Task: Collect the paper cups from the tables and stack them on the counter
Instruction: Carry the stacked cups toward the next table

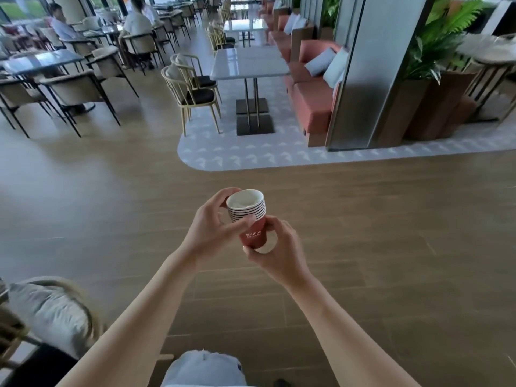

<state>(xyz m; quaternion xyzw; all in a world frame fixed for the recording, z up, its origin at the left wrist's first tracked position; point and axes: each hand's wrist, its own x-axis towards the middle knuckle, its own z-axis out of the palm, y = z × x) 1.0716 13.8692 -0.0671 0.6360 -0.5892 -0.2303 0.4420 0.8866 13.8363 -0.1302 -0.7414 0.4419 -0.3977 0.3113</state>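
Observation:
A stack of several red paper cups [252, 233] with white rims and white lettering is held in mid-air over the wooden floor, tilted toward the left. My left hand [215, 227] grips the upper part of the stack, thumb across the rims and fingers behind the top cup. My right hand [279, 250] pinches the bottom of the lowest cup from the right and below. The inside of the top cup shows white. No counter is in view.
A white table [248, 62] with pale chairs [192, 90] stands ahead on a patterned floor patch, beside an orange bench [312, 104] with cushions. Dark tables and chairs [69, 88] fill the left, with seated people far back. A chair with a cushion [47, 311] is close at lower left.

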